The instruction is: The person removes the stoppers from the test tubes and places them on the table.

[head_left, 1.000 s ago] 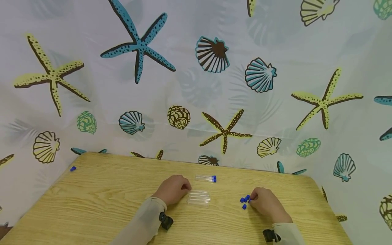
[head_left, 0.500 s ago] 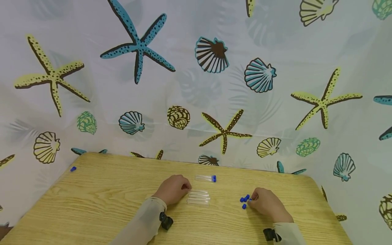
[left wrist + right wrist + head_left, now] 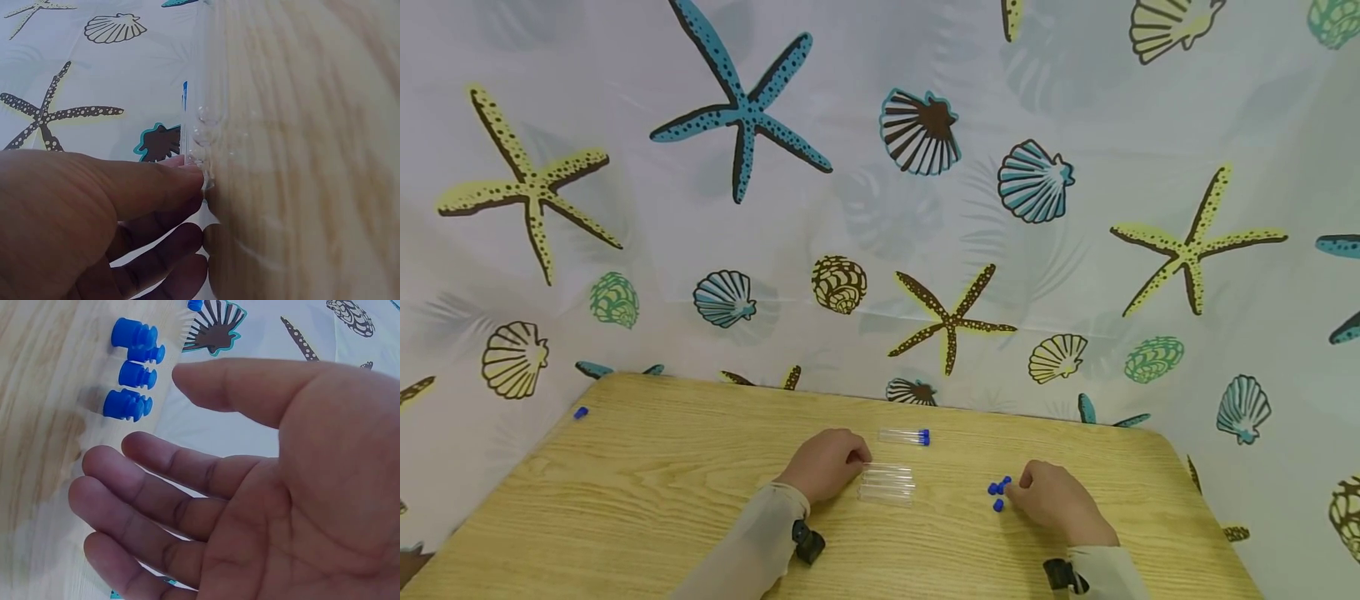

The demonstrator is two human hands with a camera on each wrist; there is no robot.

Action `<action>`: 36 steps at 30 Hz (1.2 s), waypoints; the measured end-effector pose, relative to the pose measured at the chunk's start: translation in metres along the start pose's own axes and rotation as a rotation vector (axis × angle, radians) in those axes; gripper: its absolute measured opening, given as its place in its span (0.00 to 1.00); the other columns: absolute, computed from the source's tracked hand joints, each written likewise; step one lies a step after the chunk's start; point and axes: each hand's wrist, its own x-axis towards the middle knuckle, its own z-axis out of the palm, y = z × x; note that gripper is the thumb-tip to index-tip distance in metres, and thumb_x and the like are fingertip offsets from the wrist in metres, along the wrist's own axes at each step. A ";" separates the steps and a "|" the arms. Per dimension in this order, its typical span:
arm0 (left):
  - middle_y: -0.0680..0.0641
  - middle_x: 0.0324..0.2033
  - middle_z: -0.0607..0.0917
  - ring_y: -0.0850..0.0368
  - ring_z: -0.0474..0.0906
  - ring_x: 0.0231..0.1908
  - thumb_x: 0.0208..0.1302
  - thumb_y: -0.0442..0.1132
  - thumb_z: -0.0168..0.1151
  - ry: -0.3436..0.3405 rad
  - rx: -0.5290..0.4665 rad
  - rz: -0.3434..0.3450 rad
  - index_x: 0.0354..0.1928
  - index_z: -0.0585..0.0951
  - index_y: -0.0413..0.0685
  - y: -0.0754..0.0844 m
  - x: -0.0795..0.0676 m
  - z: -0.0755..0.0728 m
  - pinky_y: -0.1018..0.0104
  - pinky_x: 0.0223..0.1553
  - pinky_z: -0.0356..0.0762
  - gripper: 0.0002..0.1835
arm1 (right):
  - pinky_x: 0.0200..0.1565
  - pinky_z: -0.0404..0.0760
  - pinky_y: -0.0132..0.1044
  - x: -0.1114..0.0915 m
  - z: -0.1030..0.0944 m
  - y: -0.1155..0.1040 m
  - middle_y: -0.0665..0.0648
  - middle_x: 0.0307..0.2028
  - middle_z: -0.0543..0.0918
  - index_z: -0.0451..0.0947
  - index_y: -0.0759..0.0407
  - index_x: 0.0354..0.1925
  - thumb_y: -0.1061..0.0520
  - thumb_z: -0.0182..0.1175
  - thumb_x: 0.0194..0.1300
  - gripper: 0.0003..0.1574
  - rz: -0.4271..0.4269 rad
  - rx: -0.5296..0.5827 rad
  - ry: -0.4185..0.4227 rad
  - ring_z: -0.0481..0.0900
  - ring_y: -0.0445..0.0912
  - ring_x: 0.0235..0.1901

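Observation:
Several clear test tubes [image 3: 887,484] lie side by side on the wooden table. At their rounded left ends is my left hand [image 3: 823,463]; its thumb and index finger pinch the end of one tube, as the left wrist view shows. My right hand [image 3: 1051,498] is beside several small blue caps [image 3: 997,505]. In the right wrist view its thumb stands apart from the loosely bent fingers [image 3: 150,453], and nothing is held. The stepped blue caps [image 3: 137,375] stand just beyond the thumb and index fingertips.
Behind the uncapped tubes lie clear tubes with blue caps [image 3: 924,437]. Another blue piece [image 3: 581,412] sits at the table's far left edge. A shell-and-starfish curtain [image 3: 850,208] hangs behind the wooden table [image 3: 647,475].
My right fingertips have shifted slightly left toward the blue caps, and the cap nearest them is now hidden in the head view. My left hand stays almost still at the tubes.

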 end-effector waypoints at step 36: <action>0.53 0.44 0.86 0.57 0.82 0.44 0.70 0.42 0.69 0.165 0.024 -0.058 0.53 0.86 0.51 0.008 -0.010 -0.057 0.54 0.49 0.82 0.12 | 0.40 0.82 0.47 0.002 -0.018 -0.013 0.50 0.38 0.83 0.82 0.56 0.44 0.53 0.62 0.73 0.08 -0.172 0.051 0.277 0.81 0.45 0.37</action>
